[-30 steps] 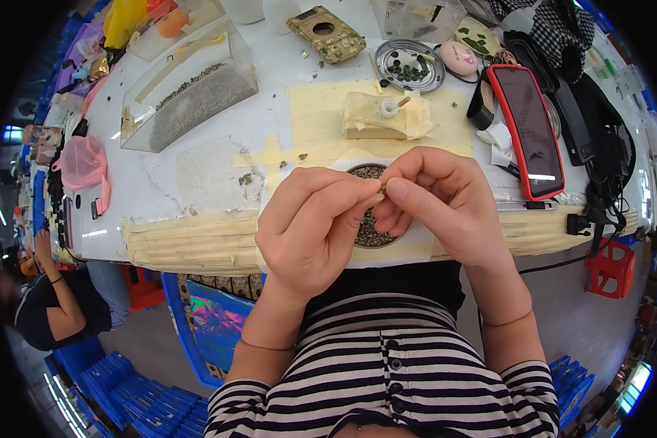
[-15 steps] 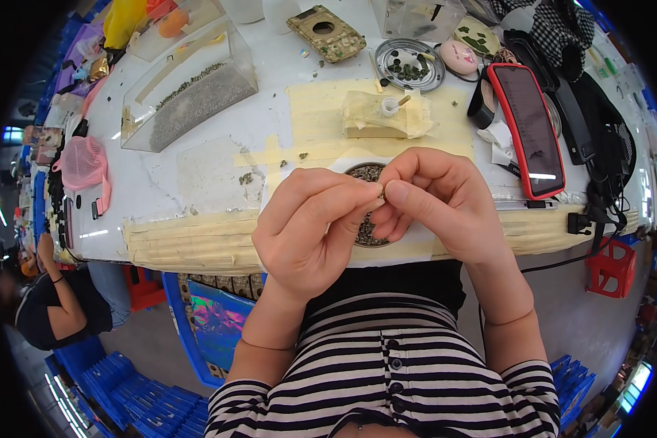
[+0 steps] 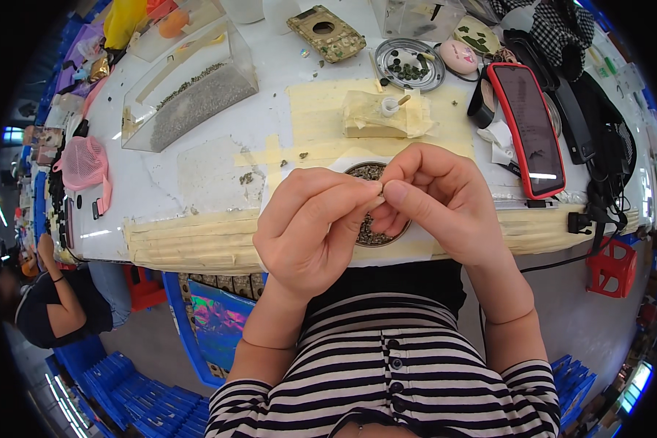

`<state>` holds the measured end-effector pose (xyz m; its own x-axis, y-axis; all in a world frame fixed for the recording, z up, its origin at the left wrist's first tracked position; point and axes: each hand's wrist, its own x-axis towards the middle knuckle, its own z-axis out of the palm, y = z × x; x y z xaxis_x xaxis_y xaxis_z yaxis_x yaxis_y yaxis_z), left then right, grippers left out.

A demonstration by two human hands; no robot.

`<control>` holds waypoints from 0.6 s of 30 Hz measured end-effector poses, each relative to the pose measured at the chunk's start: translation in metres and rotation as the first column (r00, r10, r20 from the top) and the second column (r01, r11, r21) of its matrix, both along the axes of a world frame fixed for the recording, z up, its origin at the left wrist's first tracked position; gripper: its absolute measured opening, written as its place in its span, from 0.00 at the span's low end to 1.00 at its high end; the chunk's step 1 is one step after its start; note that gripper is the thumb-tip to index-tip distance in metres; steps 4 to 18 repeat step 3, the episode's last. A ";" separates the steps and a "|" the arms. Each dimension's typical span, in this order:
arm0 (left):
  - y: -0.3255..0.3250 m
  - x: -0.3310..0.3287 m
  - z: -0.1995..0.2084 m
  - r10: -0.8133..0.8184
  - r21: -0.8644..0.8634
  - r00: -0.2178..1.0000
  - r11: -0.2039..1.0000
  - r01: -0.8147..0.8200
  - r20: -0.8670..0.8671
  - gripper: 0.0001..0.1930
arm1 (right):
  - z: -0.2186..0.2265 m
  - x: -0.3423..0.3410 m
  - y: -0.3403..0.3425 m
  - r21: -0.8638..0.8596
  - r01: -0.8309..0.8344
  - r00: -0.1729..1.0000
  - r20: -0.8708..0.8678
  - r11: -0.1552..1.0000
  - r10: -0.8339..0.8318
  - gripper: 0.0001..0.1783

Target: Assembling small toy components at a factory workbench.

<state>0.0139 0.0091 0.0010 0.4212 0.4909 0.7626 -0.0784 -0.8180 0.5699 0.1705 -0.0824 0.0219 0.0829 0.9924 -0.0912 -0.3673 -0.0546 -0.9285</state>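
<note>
My left hand (image 3: 310,226) and my right hand (image 3: 445,204) meet fingertip to fingertip over a round dish (image 3: 366,170) full of small grey-green pieces. Thumb and forefinger of each hand are pinched together around something tiny, mostly hidden between the tips; its kind cannot be made out. The hands cover much of the dish, which rests on white paper near the table's front edge. Just beyond stands a block wrapped in yellowish tape (image 3: 376,133), bearing a small white cup (image 3: 389,107) with a stick in it.
A clear bin of small grey pieces (image 3: 204,106) stands at the left. A camouflage-patterned part (image 3: 327,34) and a round tray of dark green bits (image 3: 410,66) lie at the back. On the right are a red-cased phone (image 3: 527,131) and black straps. Another person (image 3: 58,299) sits far left.
Both hands hold nearly the same pinch over the dish, with only a very slight shift of the fingers. Nothing else has visibly moved.
</note>
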 end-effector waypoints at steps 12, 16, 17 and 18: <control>0.000 0.001 -0.001 0.043 0.043 0.998 0.998 -0.042 -0.038 0.10 | -0.002 -0.006 -0.001 0.069 0.102 0.975 0.191 0.992 -0.113 0.10; 0.000 0.001 -0.001 0.043 0.043 0.998 0.998 -0.042 -0.038 0.10 | -0.002 -0.006 -0.001 0.069 0.102 0.975 0.191 0.992 -0.113 0.10; 0.000 0.001 -0.001 0.043 0.043 0.998 0.998 -0.042 -0.038 0.10 | -0.002 -0.006 -0.001 0.069 0.102 0.975 0.191 0.992 -0.113 0.10; 0.000 0.001 -0.001 0.043 0.043 0.998 0.998 -0.042 -0.038 0.10 | -0.002 -0.006 -0.001 0.069 0.102 0.975 0.191 0.992 -0.113 0.10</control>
